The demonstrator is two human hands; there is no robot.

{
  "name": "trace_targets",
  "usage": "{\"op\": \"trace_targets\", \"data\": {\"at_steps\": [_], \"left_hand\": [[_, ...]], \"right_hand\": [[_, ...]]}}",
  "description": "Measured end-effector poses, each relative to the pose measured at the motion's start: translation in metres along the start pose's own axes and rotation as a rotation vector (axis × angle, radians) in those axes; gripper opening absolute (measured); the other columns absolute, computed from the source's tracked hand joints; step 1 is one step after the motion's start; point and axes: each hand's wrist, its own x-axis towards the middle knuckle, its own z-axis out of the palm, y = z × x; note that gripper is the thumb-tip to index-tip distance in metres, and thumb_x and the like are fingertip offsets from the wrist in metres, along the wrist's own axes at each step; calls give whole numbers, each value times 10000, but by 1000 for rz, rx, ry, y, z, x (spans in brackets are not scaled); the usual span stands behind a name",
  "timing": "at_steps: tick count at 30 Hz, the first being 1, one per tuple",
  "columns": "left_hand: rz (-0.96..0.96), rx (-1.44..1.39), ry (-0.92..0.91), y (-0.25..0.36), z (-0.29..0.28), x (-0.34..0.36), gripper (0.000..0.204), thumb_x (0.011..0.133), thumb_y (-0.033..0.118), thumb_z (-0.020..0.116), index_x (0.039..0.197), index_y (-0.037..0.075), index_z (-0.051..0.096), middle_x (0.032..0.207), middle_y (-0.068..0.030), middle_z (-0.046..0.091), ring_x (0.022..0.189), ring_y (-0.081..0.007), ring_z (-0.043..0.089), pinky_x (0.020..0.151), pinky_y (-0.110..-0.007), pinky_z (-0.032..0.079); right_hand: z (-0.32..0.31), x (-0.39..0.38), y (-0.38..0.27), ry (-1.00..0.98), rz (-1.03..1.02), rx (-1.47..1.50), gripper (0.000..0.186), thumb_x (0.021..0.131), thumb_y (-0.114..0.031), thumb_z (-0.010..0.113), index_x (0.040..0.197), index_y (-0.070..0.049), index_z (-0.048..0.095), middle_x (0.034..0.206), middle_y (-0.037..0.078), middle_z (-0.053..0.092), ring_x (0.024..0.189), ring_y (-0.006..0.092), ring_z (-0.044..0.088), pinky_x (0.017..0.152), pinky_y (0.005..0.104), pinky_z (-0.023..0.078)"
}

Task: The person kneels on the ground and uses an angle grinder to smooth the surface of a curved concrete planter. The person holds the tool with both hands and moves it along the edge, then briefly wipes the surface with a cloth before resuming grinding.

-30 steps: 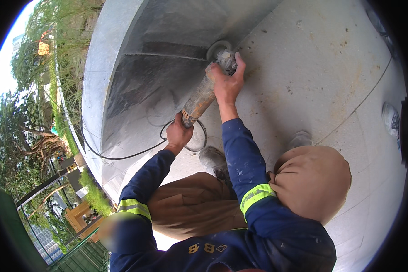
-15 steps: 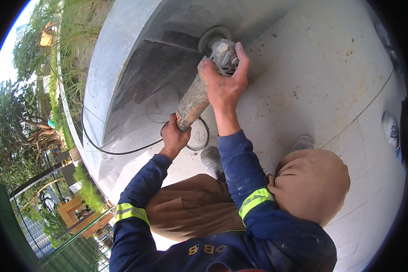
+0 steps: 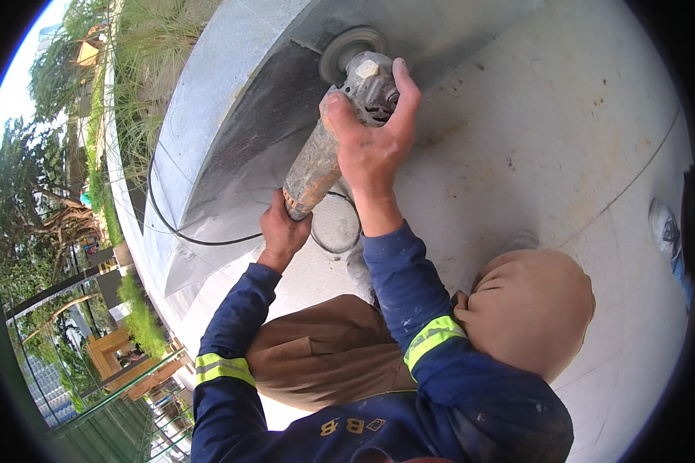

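Note:
An angle grinder (image 3: 314, 163), dusty with a worn orange-brown body and a grey metal head, is held between my two hands. My left hand (image 3: 284, 229) wraps round its rear end, where the black cord (image 3: 208, 242) trails off. Near the head, my right hand (image 3: 372, 147) grips the body with thumb and fingers on either side. The round disc (image 3: 333, 58) lies against or very close to the side face of a grey concrete block (image 3: 259, 116); whether it touches I cannot tell. Part of the disc is hidden behind the grinder's head.
Pale, stained concrete floor (image 3: 533, 154) spreads to the right, crossed by a thin dark line. My bent knees in brown trousers (image 3: 529, 309) are below. Another person's shoe (image 3: 662, 224) shows at the far right. Grasses (image 3: 158, 62) grow beyond the block; a green fence (image 3: 108, 432) stands lower left.
Both hands and the grinder have shifted a little left and up, the disc sliding along the block's side face. The cord loop has moved with them. My grip is the same.

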Motion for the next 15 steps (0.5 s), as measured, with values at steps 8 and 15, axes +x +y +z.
{"op": "trace_targets", "data": {"at_steps": [8,15], "left_hand": [[-36,62,-141,-9,17,-10,421,743,167,717,1109,65,536,810,-221,693,747,-448,671,643,-512,528],[36,-70,37,-3,-16,-4,418,718,136,734,1079,55,541,801,-220,688,748,-454,669,623,-498,528]], "right_hand": [[-17,-3,27,34,204,-101,778,766,-188,804,1404,50,428,1237,215,558,1109,314,597,962,415,486],[10,-6,-21,15,-4,-46,759,738,-192,815,1389,-12,468,1197,189,566,1086,352,601,939,431,494]]}}
